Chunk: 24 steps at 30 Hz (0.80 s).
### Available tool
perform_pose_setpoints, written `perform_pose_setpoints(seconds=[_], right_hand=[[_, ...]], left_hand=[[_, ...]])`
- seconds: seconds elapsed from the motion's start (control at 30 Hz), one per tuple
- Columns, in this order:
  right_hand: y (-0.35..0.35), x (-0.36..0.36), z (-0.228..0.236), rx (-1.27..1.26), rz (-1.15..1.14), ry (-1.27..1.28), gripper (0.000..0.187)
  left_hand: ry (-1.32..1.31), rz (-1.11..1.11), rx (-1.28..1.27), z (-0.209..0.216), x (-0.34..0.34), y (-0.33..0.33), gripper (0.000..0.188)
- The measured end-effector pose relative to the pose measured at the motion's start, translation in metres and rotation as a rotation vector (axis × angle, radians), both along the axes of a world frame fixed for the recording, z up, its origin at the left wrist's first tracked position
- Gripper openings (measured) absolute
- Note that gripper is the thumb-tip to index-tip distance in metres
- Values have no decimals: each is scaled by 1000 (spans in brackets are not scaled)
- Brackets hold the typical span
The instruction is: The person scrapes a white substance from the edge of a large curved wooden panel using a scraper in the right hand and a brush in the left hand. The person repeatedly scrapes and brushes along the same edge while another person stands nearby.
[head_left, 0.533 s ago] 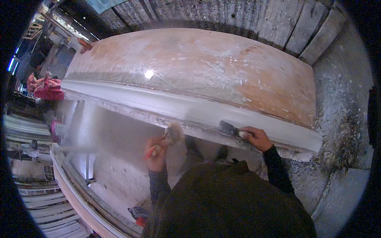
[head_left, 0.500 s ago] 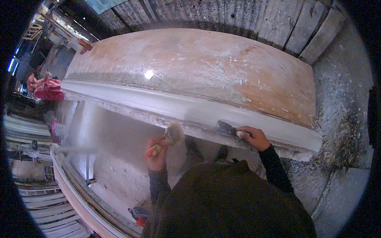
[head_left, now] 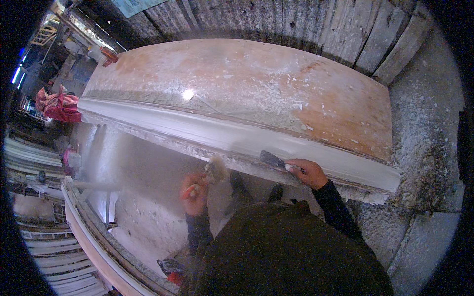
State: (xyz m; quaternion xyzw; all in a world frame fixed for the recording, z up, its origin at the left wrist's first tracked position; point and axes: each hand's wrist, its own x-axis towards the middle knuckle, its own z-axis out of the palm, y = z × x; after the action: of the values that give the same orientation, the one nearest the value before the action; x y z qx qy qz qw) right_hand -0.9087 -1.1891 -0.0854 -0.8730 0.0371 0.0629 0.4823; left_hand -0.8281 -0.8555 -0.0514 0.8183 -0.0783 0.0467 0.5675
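My left hand is closed around a brush with a red handle and a pale, fuzzy head. It is raised in front of the bench's near edge. My right hand grips a putty knife by its handle. The knife's dark, broad blade points left, over the lower edge of a long white moulding; whether it touches is hard to tell. The moulding's smooth, shiny strip runs along the near side of a dusty orange-brown bench top.
White crumbs litter the bench top. Behind it stands a wall of grey boards. A pink-red cloth lies off the bench's left end. White strips are stacked at lower left, beside a curved-looking table edge. A dark and red bundle lies low down.
My right hand and the putty knife have shifted slightly left along the moulding. My left hand still holds the brush in nearly the same place. The view has tilted slightly.
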Motion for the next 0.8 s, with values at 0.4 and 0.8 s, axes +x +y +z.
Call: perform_pose_setpoints(seconds=[0.4, 0.8], right_hand=[[-43, -20, -9, 59, 14, 85, 31], [-14, 4, 24, 61, -135, -3, 26]], left_hand=[[-11, 134, -137, -18, -8, 20, 12], [70, 99, -246, -16, -8, 25, 12]])
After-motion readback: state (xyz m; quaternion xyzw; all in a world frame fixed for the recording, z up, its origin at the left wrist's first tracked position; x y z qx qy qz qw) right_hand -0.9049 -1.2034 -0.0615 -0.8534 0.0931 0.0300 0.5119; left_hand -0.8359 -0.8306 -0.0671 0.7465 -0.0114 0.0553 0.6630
